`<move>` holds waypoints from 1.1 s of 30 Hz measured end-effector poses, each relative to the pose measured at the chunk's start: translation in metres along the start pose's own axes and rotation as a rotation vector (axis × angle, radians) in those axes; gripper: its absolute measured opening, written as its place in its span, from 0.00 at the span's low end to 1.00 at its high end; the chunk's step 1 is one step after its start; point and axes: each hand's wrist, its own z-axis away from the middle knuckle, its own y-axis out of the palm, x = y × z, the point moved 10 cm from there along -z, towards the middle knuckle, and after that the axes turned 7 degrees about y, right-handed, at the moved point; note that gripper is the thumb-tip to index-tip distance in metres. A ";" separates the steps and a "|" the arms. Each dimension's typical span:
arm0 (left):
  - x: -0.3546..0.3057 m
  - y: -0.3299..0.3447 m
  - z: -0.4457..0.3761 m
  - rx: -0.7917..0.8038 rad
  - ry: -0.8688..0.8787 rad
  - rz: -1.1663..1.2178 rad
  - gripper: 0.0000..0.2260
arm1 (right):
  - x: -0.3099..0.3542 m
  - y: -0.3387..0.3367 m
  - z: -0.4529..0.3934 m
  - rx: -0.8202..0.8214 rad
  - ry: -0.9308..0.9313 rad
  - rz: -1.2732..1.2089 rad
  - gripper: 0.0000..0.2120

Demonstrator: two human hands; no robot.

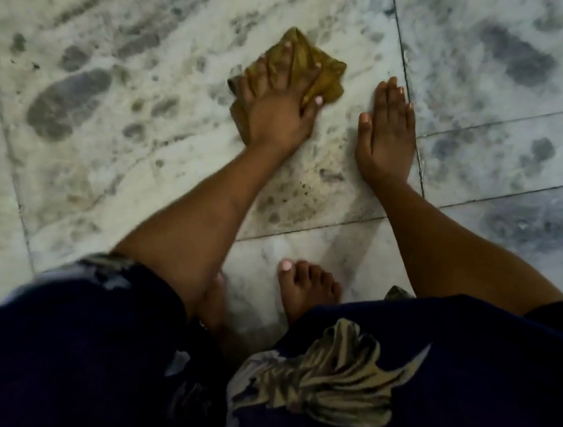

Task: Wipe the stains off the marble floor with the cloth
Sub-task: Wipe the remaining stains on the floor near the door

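Observation:
A crumpled mustard-yellow cloth (323, 70) lies on the white, grey-veined marble floor (140, 173). My left hand (275, 110) presses down on it, fingers spread across the fabric and thumb gripping its right side. My right hand (387, 137) rests flat on the floor just to the right of the cloth, palm down, holding nothing. Brownish specks and smears (295, 190) mark the tile just below my hands, between my forearms.
Tile joints (409, 98) run past my right hand and below both hands. Dark grey patches (68, 102) mottle the left tile and the far right tiles. My bare foot (307, 287) and dark blue patterned dress (429, 379) fill the bottom.

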 end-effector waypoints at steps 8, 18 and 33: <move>-0.023 0.034 0.151 0.051 0.685 -0.091 0.22 | -0.001 0.001 0.002 -0.001 -0.006 -0.005 0.31; 0.051 -0.011 0.012 -0.036 -0.082 -0.047 0.27 | -0.002 0.000 -0.001 -0.001 0.004 -0.047 0.32; 0.070 -0.012 0.036 -0.065 0.191 -0.098 0.25 | -0.001 0.000 0.000 -0.010 0.002 -0.052 0.30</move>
